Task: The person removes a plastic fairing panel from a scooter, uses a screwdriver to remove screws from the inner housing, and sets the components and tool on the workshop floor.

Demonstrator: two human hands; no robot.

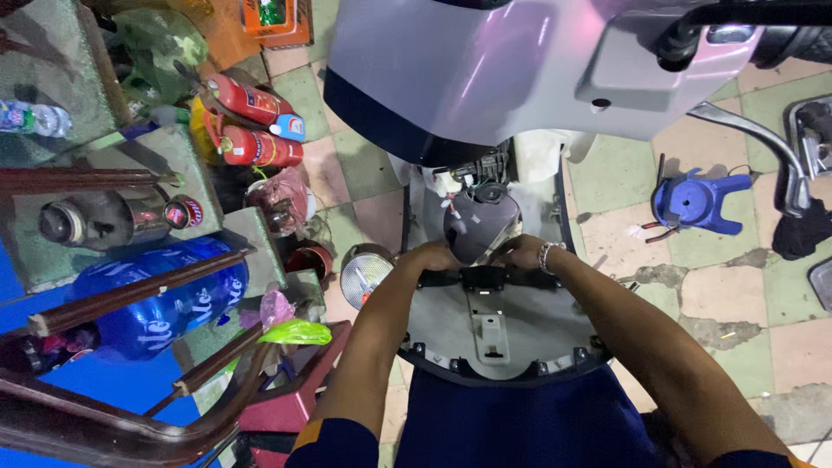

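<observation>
Dark grey rounded plastic scooter cover (478, 224) sits low on the stripped frame, left hand (431, 256) and right hand (520, 253) curled gripping its sides; two red fire extinguishers (253, 121) lie left, blue plastic part (698, 201) right.

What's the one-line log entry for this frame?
left hand: on dark cowl | right hand: on cowl | below: grey panel

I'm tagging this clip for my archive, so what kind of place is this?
Probably a small scooter repair shop. Both hands, left hand and right hand, work on a stripped scooter panel on a worn tiled floor, with fire extinguishers and a blue plastic part lying about.
</observation>
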